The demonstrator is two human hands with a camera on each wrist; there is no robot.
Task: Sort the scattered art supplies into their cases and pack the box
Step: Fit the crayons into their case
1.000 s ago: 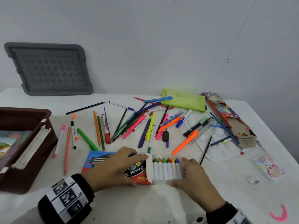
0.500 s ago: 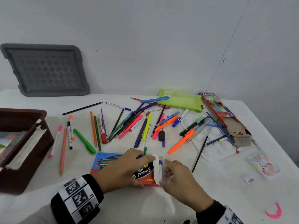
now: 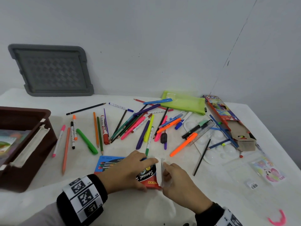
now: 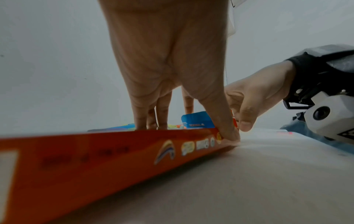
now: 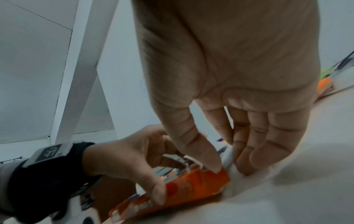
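The crayon box lies flat on the white table, well right of the brown storage box. The left hand presses down on its top, fingers and thumb curled over its edges. The right hand pinches the white end flap at the box's right end.
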